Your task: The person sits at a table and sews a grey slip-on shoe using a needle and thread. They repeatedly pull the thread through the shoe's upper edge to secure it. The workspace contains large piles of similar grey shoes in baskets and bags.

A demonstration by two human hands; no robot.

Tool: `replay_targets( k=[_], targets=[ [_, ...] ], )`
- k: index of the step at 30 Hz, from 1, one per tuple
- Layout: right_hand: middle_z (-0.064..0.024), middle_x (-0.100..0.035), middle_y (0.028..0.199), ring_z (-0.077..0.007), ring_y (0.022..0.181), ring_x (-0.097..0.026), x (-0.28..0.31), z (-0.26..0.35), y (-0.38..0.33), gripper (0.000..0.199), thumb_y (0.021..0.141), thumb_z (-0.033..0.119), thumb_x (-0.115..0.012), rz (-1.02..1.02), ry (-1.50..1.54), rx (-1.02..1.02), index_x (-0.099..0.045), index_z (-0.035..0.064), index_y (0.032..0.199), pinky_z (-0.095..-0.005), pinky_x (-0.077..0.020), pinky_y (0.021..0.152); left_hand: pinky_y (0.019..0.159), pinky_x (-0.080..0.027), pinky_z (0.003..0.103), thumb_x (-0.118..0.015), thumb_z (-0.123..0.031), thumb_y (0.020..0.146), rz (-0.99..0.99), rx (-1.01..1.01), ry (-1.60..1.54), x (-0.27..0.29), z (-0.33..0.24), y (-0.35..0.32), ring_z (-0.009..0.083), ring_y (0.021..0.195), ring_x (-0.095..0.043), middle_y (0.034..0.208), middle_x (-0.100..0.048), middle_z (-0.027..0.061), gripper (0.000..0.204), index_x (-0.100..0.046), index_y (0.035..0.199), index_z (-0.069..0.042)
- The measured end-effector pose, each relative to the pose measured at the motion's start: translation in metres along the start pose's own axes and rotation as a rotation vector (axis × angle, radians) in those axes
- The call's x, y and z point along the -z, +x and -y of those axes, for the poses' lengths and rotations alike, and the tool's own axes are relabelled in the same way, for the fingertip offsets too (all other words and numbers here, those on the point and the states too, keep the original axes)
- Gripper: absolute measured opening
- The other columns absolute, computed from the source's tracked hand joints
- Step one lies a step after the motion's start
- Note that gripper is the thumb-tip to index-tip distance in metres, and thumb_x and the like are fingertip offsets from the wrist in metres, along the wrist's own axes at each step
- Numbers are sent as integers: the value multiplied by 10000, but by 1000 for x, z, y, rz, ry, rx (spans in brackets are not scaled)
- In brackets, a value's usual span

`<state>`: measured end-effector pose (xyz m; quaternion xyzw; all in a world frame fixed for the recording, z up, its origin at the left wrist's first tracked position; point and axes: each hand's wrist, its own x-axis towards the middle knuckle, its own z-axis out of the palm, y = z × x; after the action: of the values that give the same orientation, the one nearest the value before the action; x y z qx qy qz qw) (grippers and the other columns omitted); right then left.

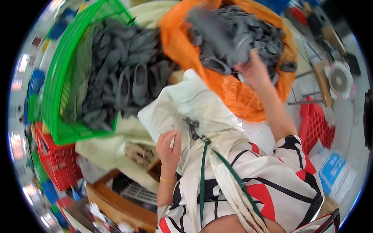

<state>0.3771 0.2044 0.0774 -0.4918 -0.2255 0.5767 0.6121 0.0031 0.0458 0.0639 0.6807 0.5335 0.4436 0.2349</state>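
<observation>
My right hand (254, 70) reaches over the orange sack and is closed on a grey shoe (215, 35), which is smeared by motion. Beneath it, the orange sack (239, 99) stands open, full of similar grey shoes (268, 42). My left hand (168, 148) is over my lap with its fingers curled in, and I see nothing in it. On the left, a green plastic basket (58, 97) holds a heap of grey slip-on shoes (140, 79). A small dark metal tool (192, 127) lies on the white cloth (175, 105) across my lap, by the green lanyard.
Below the green basket stand a red crate (58, 161) and a wooden drawer or box (116, 206) with odds and ends. A red plastic basket (312, 126) and a white round fan-like device (340, 80) are at the right. Pale yellow cloth (112, 149) lies under the green basket.
</observation>
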Motion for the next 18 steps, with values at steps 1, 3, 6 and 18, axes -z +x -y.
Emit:
replay_targets(
  k=[1, 3, 6, 18],
  targets=[
    [-22, -594, 974, -151, 869, -590, 7, -3, 14, 541, 1032, 483, -493, 68, 56, -4, -606, -9, 1227, -345, -535, 847, 751, -525, 320, -688, 12, 860, 4, 63, -34, -1, 3, -5, 252, 820, -651, 931, -699, 119, 92, -680, 951, 4],
    [-17, -544, 909, -156, 838, -580, -16, -10, -4, 545, 1047, 468, -468, 67, -130, -15, -618, -46, 1148, -345, -519, 902, 736, -512, 273, -686, 14, 866, 18, 165, -137, -4, 12, -11, 176, 782, -639, 920, -705, 104, 64, -685, 930, 13],
    [5, -557, 830, -103, 769, -567, -24, -64, -13, 374, 1036, 350, -534, 231, -428, -52, -668, 0, 1029, -277, -515, 781, 712, -497, 251, -695, -23, 880, 19, 290, -178, 1, 26, -21, 132, 761, -612, 891, -698, 80, 53, -689, 921, 10],
    [5, -616, 770, -79, 707, -546, -67, -140, -68, 187, 974, 179, -627, 592, -879, -93, -689, 2, 969, -251, -466, 656, 783, -524, 421, -630, -54, 823, 456, 128, 298, -68, 83, 11, 318, 991, -631, 1049, -664, 111, 134, -681, 947, -49]
  ],
)
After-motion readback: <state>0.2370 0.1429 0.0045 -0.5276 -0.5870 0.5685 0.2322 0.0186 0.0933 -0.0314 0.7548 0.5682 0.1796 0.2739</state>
